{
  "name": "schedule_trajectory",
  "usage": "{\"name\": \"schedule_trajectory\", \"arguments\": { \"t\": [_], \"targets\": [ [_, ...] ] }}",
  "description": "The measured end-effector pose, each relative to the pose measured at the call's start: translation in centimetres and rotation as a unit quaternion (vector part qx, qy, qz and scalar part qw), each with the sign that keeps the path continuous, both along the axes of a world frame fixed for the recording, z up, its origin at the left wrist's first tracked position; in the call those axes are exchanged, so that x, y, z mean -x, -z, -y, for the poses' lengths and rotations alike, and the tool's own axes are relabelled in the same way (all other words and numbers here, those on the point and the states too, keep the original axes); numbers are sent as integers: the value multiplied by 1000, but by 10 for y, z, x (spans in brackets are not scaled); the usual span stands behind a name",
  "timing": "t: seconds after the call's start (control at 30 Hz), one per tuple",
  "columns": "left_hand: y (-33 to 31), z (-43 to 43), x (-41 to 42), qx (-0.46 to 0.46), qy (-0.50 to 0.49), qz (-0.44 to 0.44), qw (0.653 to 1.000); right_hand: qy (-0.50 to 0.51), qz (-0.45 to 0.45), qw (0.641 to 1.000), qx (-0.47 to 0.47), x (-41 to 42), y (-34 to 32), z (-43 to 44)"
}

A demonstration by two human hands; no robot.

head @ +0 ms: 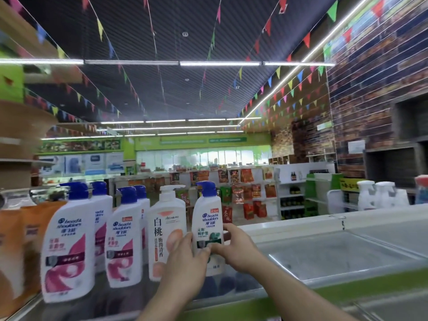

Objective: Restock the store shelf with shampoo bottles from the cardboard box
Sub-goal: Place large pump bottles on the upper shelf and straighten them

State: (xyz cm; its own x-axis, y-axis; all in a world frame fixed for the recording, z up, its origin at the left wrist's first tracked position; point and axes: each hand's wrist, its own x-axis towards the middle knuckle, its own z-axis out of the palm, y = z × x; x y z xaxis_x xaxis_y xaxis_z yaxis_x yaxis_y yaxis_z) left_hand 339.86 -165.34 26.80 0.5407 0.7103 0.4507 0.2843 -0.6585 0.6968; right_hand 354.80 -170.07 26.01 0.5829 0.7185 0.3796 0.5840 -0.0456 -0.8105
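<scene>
Both hands on one shampoo bottle (207,224): white w/ green label, blue pump top, upright, at the right end of the row on the shelf (111,302). L hand (185,262) grips the bottle's lower left side, fingers curled onto the front. R hand (235,247) grips the right side, thumb across the label, fingers wrapped behind. Can't tell if the base touches the shelf; hands cover part of it.

Just left of it, nearly touching, a white pump bottle (165,230) w/ peach print, upright. Further left, two pink-label bottles (67,246) in front w/ blue tops, two more of the same kind behind them. All upright, labels facing out. Orange packs (27,230) at far left, blurred.

Right of the shelf: chest freezer (335,253) w/ glass lid. White spray bottles (379,195) beyond it at far right. Bkgd: snack racks, strip lights, colored flags on strings overhead.
</scene>
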Motion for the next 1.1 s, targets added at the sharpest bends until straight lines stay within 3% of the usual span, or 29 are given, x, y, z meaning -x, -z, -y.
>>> {"name": "schedule_trajectory", "arguments": {
  "t": [0.43, 0.6, 0.7, 0.9, 1.1],
  "targets": [
    [10, -6, -6, 50, 7, -1, 999, 27, 19, 999, 18, 6, 7, -3],
    [16, -9, -2, 56, 10, 2, 998, 63, 23, 996, 62, 11, 4, 23],
    [21, -2, 4, 44, 7, 36, 998, 87, 56, 994, 43, 18, 2, 48],
    [38, 55, 20, 7, -40, 106, 993, 23, 63, 997, -25, 37, 15, 123],
    [99, 152, 29, 37, -75, 143, 986, -39, 27, 999, -6, 26, 69, 211]
  ]
}}
